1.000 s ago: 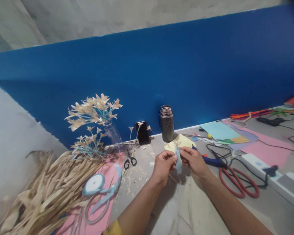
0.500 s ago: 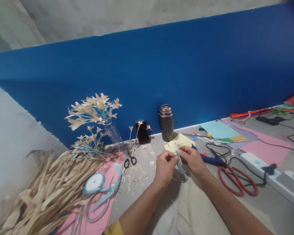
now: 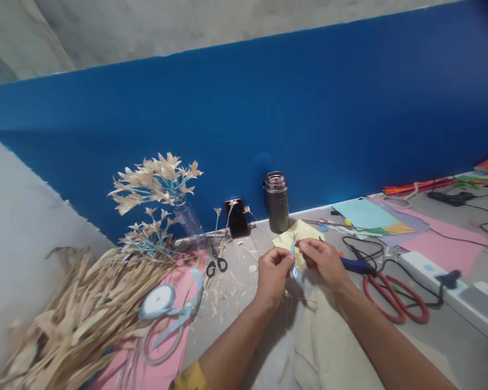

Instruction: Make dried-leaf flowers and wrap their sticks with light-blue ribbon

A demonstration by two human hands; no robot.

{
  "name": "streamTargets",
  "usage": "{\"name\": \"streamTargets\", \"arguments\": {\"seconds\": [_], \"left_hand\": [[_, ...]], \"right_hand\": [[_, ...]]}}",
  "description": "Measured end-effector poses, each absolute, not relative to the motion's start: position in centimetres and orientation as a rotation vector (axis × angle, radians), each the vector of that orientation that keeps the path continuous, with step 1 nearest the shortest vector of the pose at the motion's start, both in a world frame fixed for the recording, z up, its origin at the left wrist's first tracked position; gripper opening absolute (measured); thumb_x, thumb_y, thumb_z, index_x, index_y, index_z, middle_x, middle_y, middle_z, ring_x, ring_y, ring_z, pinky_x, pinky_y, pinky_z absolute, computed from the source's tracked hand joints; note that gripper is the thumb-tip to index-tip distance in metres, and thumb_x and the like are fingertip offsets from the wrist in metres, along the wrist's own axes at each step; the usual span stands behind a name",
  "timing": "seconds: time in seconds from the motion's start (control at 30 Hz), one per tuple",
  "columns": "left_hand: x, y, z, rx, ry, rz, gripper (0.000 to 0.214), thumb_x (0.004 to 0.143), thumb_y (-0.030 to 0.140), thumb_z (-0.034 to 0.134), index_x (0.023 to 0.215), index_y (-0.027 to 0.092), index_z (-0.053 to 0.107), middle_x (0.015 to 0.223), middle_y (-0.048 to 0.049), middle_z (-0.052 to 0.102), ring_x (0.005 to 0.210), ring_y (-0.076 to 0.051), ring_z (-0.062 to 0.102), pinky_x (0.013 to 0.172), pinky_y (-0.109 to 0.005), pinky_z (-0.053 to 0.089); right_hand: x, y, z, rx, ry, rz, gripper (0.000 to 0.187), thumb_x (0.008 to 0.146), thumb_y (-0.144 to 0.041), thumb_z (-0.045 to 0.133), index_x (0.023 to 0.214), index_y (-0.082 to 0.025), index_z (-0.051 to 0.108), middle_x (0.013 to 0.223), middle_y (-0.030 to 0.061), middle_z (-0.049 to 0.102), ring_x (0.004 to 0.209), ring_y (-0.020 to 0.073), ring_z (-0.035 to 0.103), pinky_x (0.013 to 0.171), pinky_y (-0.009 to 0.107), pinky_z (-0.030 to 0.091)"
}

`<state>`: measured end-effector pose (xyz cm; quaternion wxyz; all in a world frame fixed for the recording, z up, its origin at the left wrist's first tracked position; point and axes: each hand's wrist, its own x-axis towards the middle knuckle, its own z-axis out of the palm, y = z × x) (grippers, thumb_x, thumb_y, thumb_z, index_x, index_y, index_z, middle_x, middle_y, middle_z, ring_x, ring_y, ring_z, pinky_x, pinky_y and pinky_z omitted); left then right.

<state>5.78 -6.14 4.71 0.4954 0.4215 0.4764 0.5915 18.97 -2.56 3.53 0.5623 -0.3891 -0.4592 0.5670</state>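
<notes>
My left hand (image 3: pixel 273 273) is closed, thumb and forefinger pinching a narrow light blue ribbon (image 3: pixel 295 271) whose loose end hangs below. The ribbon runs up to what looks like a small pale flower head, blurred against a yellow sheet (image 3: pixel 280 239). Close on the other side, my right hand (image 3: pixel 324 265) has its fingers curled together beside the ribbon's top; what lies in its fingertips is too small to make out. A blue-handled tool (image 3: pixel 354 265), perhaps a glue gun, lies partly hidden behind the right hand.
To the left lie dry husks (image 3: pixel 85 303), a ribbon roll (image 3: pixel 158 301) and black scissors (image 3: pixel 216 266). Pale flowers (image 3: pixel 158 181) stand in a clear vase (image 3: pixel 190 221). Behind are a phone (image 3: pixel 236 219) and a flask (image 3: pixel 277 203). Red-handled scissors (image 3: pixel 390 303) and a power strip (image 3: pixel 427 276) are right.
My right hand has shifted slightly up and right, its fingertips drawing a little away from my left hand. More of the ribbon shows between them. My left hand has barely moved.
</notes>
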Motion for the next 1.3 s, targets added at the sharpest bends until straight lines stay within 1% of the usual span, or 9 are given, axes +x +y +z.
{"name": "streamTargets", "arguments": {"seconds": [0.1, 0.3, 0.43, 0.63, 0.8, 0.87, 0.97, 1.03, 1.3], "left_hand": [[5.7, -6.2, 4.9, 1.052, 1.182, 1.461, 0.013, 0.066, 0.026, 0.073, 0.065, 0.016, 0.066, 0.053, 0.0046, 0.051, 0.050, -0.009, 0.040, 0.053, -0.024, 0.033], [5.8, -6.6, 5.0, 1.216, 1.281, 1.490, 0.009, 0.070, 0.024, 0.071, 0.068, 0.016, 0.070, 0.062, -0.0003, 0.063, 0.061, -0.013, 0.052, 0.063, -0.026, 0.041], [5.8, -6.7, 5.0, 1.253, 1.281, 1.470, 0.010, 0.072, 0.024, 0.072, 0.067, 0.016, 0.069, 0.064, -0.0008, 0.063, 0.062, -0.013, 0.052, 0.063, -0.026, 0.040], [5.3, -6.1, 4.7, 0.901, 0.953, 1.247, 0.034, 0.072, 0.047, 0.076, 0.074, 0.014, 0.070, 0.073, -0.0051, 0.065, 0.067, -0.013, 0.056, 0.062, -0.024, 0.040], [5.0, -6.0, 4.5, 0.730, 0.737, 1.113, 0.036, 0.064, 0.041, 0.085, 0.078, 0.012, 0.069, 0.071, -0.0058, 0.067, 0.065, -0.015, 0.062, 0.065, -0.028, 0.047], [5.0, -5.9, 4.5, 0.684, 0.703, 1.096, 0.036, 0.062, 0.037, 0.087, 0.078, 0.012, 0.067, 0.066, -0.0022, 0.064, 0.054, -0.011, 0.057, 0.059, -0.026, 0.046], [5.1, -5.9, 4.3, 0.662, 0.696, 1.095, 0.036, 0.060, 0.032, 0.088, 0.076, 0.012, 0.063, 0.061, 0.0019, 0.059, 0.041, -0.002, 0.037, 0.045, -0.019, 0.031], [5.2, -5.9, 4.2, 0.677, 0.733, 1.135, 0.037, 0.059, 0.032, 0.089, 0.075, 0.013, 0.061, 0.060, 0.0030, 0.058, 0.040, 0.000, 0.031, 0.043, -0.018, 0.022], [6.0, -6.1, 4.4, 0.932, 1.075, 1.404, 0.026, 0.063, 0.033, 0.080, 0.072, 0.014, 0.065, 0.056, 0.0037, 0.056, 0.042, -0.004, 0.036, 0.043, -0.021, 0.024]], "right_hand": [[19.4, -2.3, 3.4, -0.923, -1.041, 1.336, 0.037, 0.066, -0.049, 0.082, 0.081, -0.016, 0.072, 0.052, -0.0064, 0.044, 0.048, 0.0081, 0.032, 0.047, 0.024, 0.021], [19.4, -2.4, 3.3, -0.860, -1.084, 1.445, 0.036, 0.065, -0.047, 0.085, 0.066, -0.016, 0.066, 0.049, -0.0070, 0.041, 0.047, 0.0073, 0.031, 0.046, 0.024, 0.021], [19.3, -2.5, 3.5, -0.839, -1.083, 1.463, 0.039, 0.064, -0.047, 0.086, 0.063, -0.017, 0.063, 0.048, -0.0069, 0.042, 0.046, 0.0068, 0.031, 0.046, 0.023, 0.022], [19.2, -2.9, 4.3, -0.818, -1.046, 1.501, 0.042, 0.059, -0.051, 0.088, 0.066, -0.018, 0.063, 0.047, -0.0075, 0.043, 0.043, 0.0064, 0.031, 0.043, 0.023, 0.021], [19.2, -3.2, 4.4, -0.820, -1.042, 1.524, 0.040, 0.063, -0.049, 0.087, 0.065, -0.018, 0.062, 0.050, -0.0054, 0.048, 0.044, 0.0079, 0.038, 0.043, 0.023, 0.026], [19.2, -3.2, 4.3, -0.832, -1.029, 1.499, 0.040, 0.061, -0.048, 0.088, 0.065, -0.018, 0.062, 0.052, -0.0050, 0.050, 0.044, 0.0068, 0.036, 0.043, 0.023, 0.025], [19.0, -3.1, 4.2, -0.844, -1.005, 1.453, 0.041, 0.059, -0.048, 0.089, 0.064, -0.018, 0.061, 0.053, -0.0057, 0.048, 0.045, 0.0060, 0.033, 0.043, 0.023, 0.022], [18.8, -3.0, 4.1, -0.851, -0.990, 1.425, 0.042, 0.058, -0.048, 0.088, 0.062, -0.018, 0.059, 0.053, -0.0063, 0.045, 0.046, 0.0062, 0.032, 0.044, 0.023, 0.021], [18.5, -3.0, 3.8, -0.865, -0.971, 1.367, 0.036, 0.063, -0.045, 0.085, 0.062, -0.018, 0.061, 0.053, -0.0061, 0.043, 0.048, 0.0077, 0.032, 0.046, 0.025, 0.022]]}}
